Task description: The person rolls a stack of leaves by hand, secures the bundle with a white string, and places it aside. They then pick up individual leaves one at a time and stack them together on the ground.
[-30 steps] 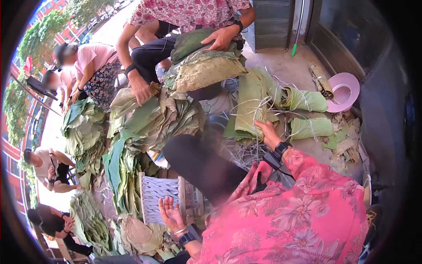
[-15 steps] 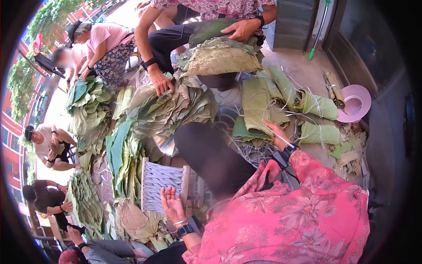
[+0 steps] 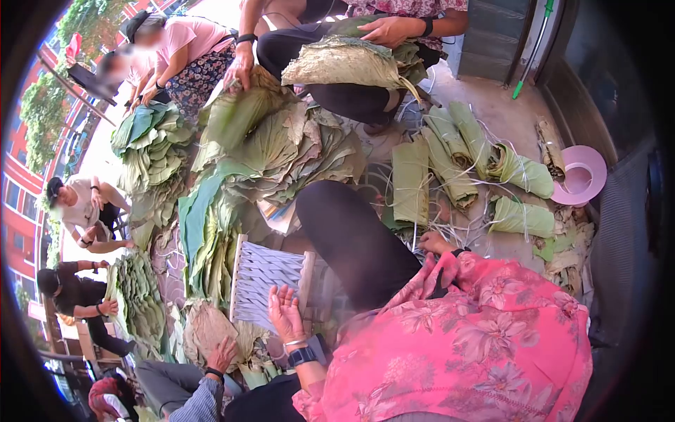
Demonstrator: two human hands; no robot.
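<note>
My left hand is raised palm up with the fingers apart and holds nothing. It hovers beside a white woven stool. My right hand is low among loose white strings, just below a flat folded green leaf bundle. My pink floral sleeve partly hides this hand, so its grip is unclear. Tied leaf rolls lie to the right of the strings.
A big pile of loose green leaves lies ahead on the left. A person opposite holds a dried leaf stack on the lap. Other people sit at the left by leaf heaps. A pink round hat lies at the right. Another person's hand rests near my left.
My right hand has drawn back from the folded leaf bundle toward me, down into the strings. My left hand has stayed raised and open. The view has tilted downward.
</note>
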